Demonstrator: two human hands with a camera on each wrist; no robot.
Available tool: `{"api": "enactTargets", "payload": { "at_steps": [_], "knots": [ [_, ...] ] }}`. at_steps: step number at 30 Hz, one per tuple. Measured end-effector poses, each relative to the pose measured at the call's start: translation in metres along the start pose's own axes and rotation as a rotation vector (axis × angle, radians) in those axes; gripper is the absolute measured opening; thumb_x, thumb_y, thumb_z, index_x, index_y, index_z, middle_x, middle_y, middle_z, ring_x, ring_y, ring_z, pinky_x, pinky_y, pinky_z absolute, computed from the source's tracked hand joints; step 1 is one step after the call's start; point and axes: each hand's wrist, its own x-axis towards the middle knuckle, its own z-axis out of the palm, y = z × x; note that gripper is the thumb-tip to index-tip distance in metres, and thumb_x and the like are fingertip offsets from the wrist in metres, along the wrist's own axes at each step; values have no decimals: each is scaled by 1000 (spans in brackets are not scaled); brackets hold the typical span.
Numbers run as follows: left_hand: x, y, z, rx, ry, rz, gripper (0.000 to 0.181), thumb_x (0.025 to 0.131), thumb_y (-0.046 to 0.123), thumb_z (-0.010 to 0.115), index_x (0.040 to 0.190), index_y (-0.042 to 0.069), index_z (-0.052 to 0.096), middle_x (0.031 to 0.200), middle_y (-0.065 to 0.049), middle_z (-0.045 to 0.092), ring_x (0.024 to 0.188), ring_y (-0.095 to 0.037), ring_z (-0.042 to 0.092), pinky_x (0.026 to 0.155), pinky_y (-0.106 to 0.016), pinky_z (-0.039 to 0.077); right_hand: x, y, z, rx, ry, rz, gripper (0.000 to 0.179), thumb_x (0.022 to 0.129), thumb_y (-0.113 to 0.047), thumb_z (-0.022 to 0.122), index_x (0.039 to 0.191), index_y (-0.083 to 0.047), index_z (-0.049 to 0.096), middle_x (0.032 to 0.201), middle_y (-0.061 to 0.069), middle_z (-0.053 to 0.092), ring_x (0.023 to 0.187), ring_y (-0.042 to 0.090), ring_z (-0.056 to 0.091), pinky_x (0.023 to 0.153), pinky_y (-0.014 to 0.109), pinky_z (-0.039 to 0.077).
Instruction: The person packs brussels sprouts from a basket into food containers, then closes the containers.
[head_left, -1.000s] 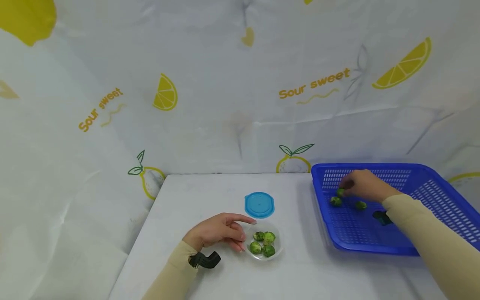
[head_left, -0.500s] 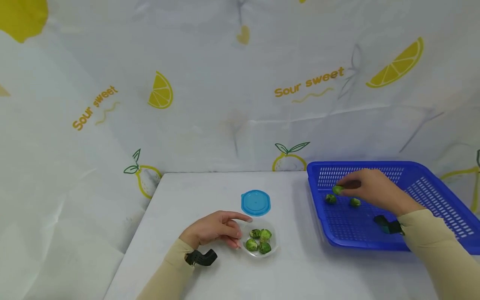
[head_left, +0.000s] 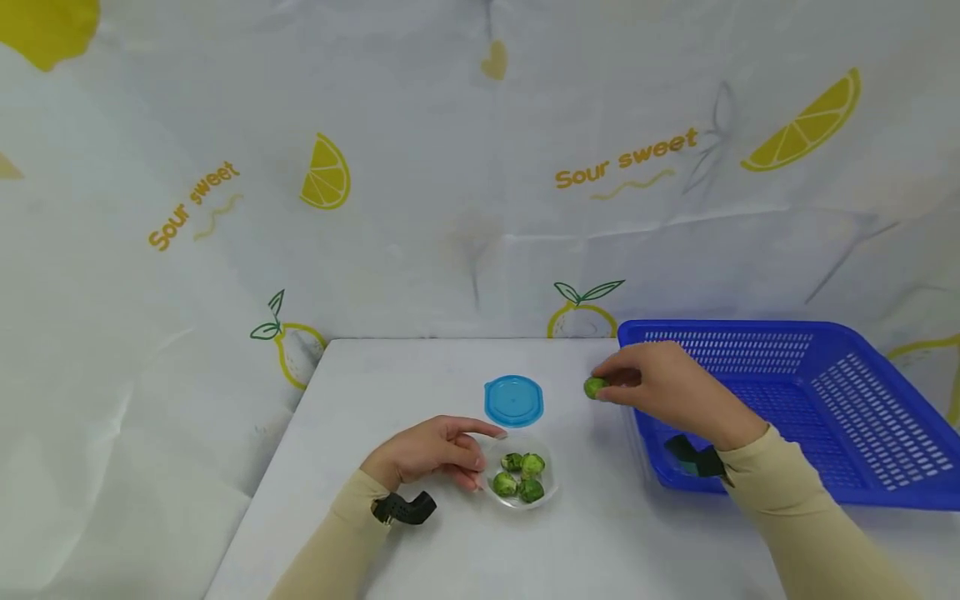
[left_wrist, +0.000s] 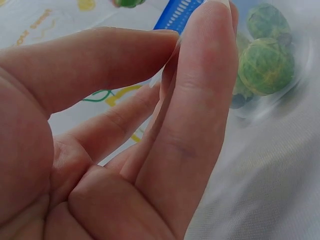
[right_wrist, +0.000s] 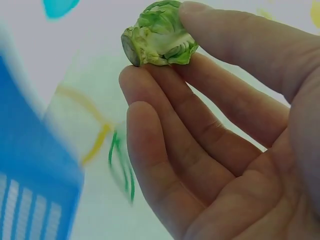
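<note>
My right hand pinches a Brussels sprout between thumb and fingertips, just left of the blue basket's near-left wall. In the right wrist view the sprout shows its cut stem end and loose green leaves. At the left, my left hand holds the rim of a small clear plastic bowl. Several Brussels sprouts lie in the bowl. The left wrist view shows thumb and fingers close together at the rim, with sprouts behind them; the exact contact is partly hidden.
A blue slotted basket stands at the right; my right hand and forearm cover part of its inside. Behind the bowl lies a blue lid on the white table. A white lemon-print sheet hangs at the back.
My right hand has lifted a Brussels sprout from the basket and carried it left past the basket's wall. My left hand stays at the bowl.
</note>
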Motion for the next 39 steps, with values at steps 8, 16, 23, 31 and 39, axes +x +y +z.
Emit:
{"api": "enactTargets", "payload": {
  "at_steps": [8,16,23,31,39],
  "knots": [
    [0,0,-1,-15,-11,1,52,101,5,70,152,11,61,100,-8,77,86,-19,80,83,-35,70,19,-33,53,41,-54,-120,21,95,-22,85,114,-14,83,101,-7,78,90,5,70,79,26,63],
    [0,-2,-1,-27,-21,1,54,101,4,69,154,11,59,99,-7,76,87,-19,80,83,-35,70,23,-44,86,142,-70,-158,20,94,-23,86,112,-13,83,95,-8,77,86,4,68,76,21,60],
    [-1,0,-1,-26,-13,0,55,101,4,70,154,11,59,99,-6,76,85,-18,80,83,-36,70,21,-46,107,213,-100,-157,21,94,-22,86,112,-11,83,93,-9,77,85,4,69,74,20,59],
    [-1,-2,-2,-37,-33,7,55,101,4,70,154,12,59,99,-8,77,86,-19,81,83,-35,70,20,-44,118,212,-95,-170,20,93,-21,87,110,-11,83,92,-9,77,83,3,68,72,19,58],
    [1,-2,-3,-30,-20,-1,55,100,3,70,153,12,60,99,-8,76,86,-20,80,83,-36,70,23,-44,124,185,-108,-175,21,92,-20,87,110,-9,84,92,-8,78,83,1,68,72,19,59]
  ]
}}
